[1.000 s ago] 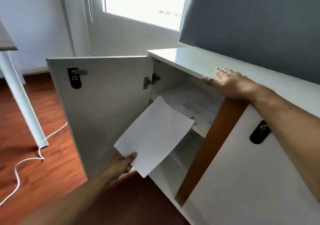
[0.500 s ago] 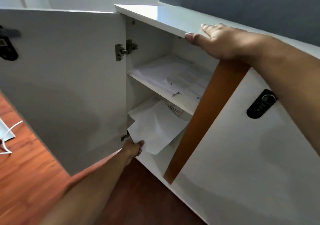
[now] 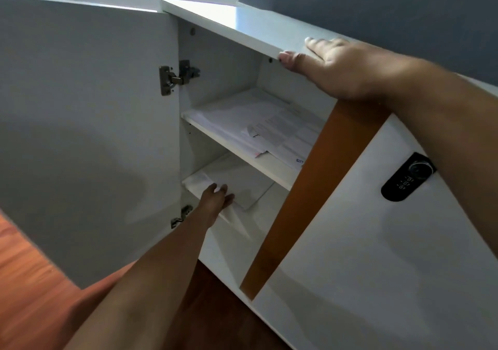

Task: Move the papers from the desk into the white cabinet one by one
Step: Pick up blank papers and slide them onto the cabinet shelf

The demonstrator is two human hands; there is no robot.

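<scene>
Now the white cabinet (image 3: 215,20) fills most of the view, its left door (image 3: 80,120) swung wide open and its right door (image 3: 377,242) closed, with an orange-brown edge strip (image 3: 301,201) running down beside the opening. A grey wall (image 3: 377,4) stands behind the cabinet top, and reddish wood floor (image 3: 29,282) shows at lower left. Inside the opening are two shelves. On the upper shelf (image 3: 269,165) lies a loose stack of printed papers (image 3: 272,128), some corners hanging over the front edge. On the lower shelf (image 3: 229,215) lies more paper, and the top sheet (image 3: 239,182) sits at a slant, its near corner jutting past the shelf front.

The right hand (image 3: 331,64) rests flat on the cabinet top at its front edge, fingers straight and spread, thumb along the edge, holding nothing. The left hand (image 3: 217,197) reaches into the lower compartment, and its fingers lie on the near left edge of the sheet; they look fairly straight, pressing on the paper, though whether the thumb is tucked under the sheet cannot be made out.

A black combination lock (image 3: 408,177) is set in the right door, just under the right forearm. Two metal hinges join the open door to the cabinet side: the upper hinge (image 3: 175,77) near the top, the lower hinge (image 3: 182,216) just left of the left wrist.
</scene>
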